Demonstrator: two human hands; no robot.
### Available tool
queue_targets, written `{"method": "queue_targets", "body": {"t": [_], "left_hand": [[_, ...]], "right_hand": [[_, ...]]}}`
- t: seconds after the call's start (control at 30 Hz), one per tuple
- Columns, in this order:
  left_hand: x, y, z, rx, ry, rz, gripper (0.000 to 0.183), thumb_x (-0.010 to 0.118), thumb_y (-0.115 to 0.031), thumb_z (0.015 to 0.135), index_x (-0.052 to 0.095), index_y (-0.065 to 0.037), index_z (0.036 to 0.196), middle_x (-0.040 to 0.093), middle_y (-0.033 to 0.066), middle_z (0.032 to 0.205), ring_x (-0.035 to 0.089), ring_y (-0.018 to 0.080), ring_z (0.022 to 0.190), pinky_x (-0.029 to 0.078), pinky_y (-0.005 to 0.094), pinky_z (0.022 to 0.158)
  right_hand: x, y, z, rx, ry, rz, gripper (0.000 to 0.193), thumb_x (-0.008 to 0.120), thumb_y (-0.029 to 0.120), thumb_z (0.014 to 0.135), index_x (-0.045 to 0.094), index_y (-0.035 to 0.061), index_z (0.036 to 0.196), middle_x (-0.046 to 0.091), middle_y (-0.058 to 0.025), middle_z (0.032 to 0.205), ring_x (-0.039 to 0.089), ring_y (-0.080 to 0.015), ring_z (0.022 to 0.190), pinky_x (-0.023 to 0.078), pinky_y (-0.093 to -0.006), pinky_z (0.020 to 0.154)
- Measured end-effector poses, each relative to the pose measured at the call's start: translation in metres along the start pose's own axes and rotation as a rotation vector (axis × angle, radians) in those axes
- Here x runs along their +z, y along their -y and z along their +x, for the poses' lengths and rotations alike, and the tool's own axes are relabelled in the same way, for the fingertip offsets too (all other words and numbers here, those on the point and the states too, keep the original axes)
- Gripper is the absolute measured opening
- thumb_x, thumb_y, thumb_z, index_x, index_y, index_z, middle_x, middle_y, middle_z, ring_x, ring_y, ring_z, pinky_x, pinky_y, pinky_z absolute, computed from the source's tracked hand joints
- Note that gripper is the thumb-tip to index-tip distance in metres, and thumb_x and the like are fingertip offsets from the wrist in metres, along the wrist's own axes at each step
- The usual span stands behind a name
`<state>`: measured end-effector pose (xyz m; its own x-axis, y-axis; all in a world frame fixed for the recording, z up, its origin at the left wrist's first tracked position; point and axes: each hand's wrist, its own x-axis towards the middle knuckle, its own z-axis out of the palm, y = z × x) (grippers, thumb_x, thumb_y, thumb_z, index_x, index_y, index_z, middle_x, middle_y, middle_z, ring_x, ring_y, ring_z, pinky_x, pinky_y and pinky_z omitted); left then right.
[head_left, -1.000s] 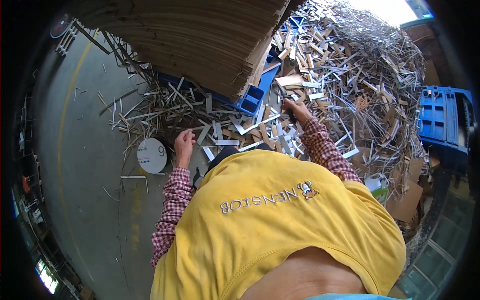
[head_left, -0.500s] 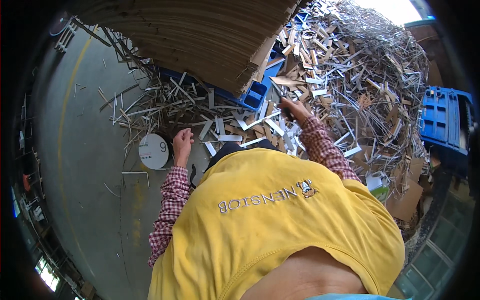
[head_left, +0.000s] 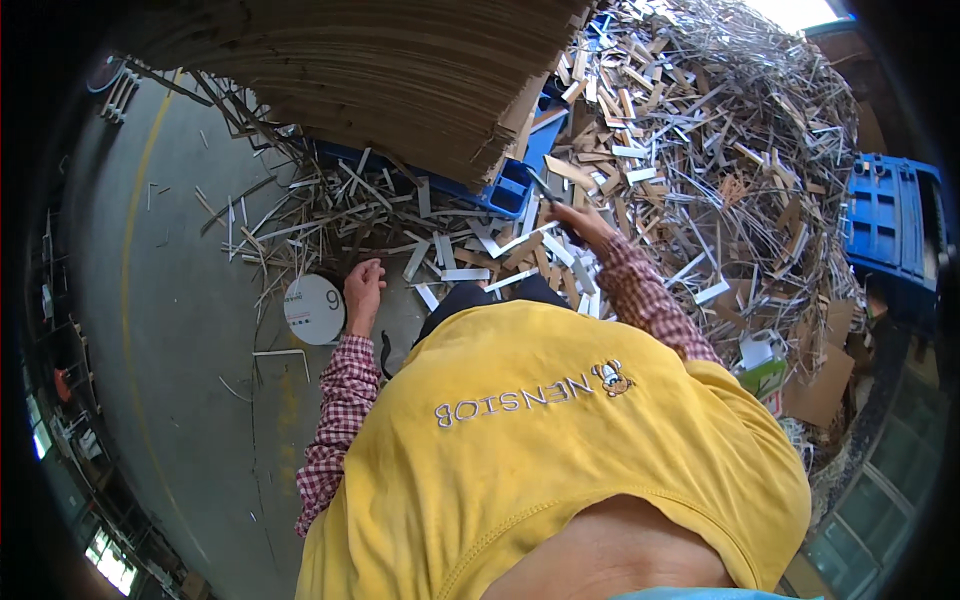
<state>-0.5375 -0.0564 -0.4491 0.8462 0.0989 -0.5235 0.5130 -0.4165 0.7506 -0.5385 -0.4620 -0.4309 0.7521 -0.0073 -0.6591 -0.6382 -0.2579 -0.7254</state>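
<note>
My right hand [head_left: 585,226] is closed round the dark handle of a long, thin, knife-like tool [head_left: 541,185]. Its narrow end points up and left, toward the corner of a blue plastic pallet [head_left: 512,190]. On that pallet stands a tall stack of brown cardboard sheets [head_left: 390,80] with rough, layered edges. Lower and to the left, my left hand [head_left: 363,290] hangs with its fingers curled in and nothing visible in them. Beside it is a round white-topped object [head_left: 314,309]. Cardboard strips [head_left: 465,274] lie on the floor between my hands.
A large heap of cardboard scraps and tangled strips [head_left: 720,170] rises at the right. Beyond it stands a blue ribbed container [head_left: 893,225]. Grey floor [head_left: 190,300] with a yellow line stretches along the left. A bent white strip [head_left: 283,354] lies near the round object.
My right hand has shifted slightly left, and the tool's thin end now shows against the pallet corner. My left hand stays almost in place. The view has tilted slightly.
</note>
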Motion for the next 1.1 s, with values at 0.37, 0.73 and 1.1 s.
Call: {"method": "queue_targets", "body": {"t": [0.37, 0.73, 1.1], "left_hand": [[-0.001, -0.016, 0.002, 0.047, 0.035, -0.013, 0.027, 0.046, -0.025, 0.087, 0.055, -0.007, 0.105, 0.060, 0.0011, 0.083, 0.054, 0.0062, 0.063, 0.042, 0.0190, 0.053], [0.005, -0.024, 0.005, 0.023, 0.043, 0.016, 0.027, 0.046, -0.026, 0.087, 0.055, -0.007, 0.105, 0.060, 0.0010, 0.084, 0.054, 0.0064, 0.063, 0.042, 0.0189, 0.054], [0.007, -0.027, 0.006, 0.019, 0.079, 0.056, 0.028, 0.047, -0.026, 0.086, 0.054, -0.007, 0.105, 0.060, 0.0016, 0.085, 0.054, 0.0061, 0.063, 0.042, 0.0193, 0.053]], "right_hand": [[0.005, -0.018, 0.046, -0.025, -0.153, 0.190, 0.050, 0.051, 0.047, 0.078, 0.064, -0.0002, 0.086, 0.061, -0.0075, 0.073, 0.051, -0.0114, 0.063, 0.040, -0.0240, 0.057], [0.023, -0.023, 0.063, 0.031, -0.353, 0.318, 0.047, 0.051, 0.045, 0.079, 0.065, 0.0007, 0.081, 0.056, -0.0057, 0.063, 0.053, -0.0129, 0.055, 0.041, -0.0228, 0.047], [0.028, 0.001, 0.090, -0.053, -0.100, 0.083, 0.052, 0.047, 0.053, 0.078, 0.066, 0.0048, 0.084, 0.061, -0.0072, 0.073, 0.052, -0.0142, 0.064, 0.041, -0.0268, 0.058]]}}
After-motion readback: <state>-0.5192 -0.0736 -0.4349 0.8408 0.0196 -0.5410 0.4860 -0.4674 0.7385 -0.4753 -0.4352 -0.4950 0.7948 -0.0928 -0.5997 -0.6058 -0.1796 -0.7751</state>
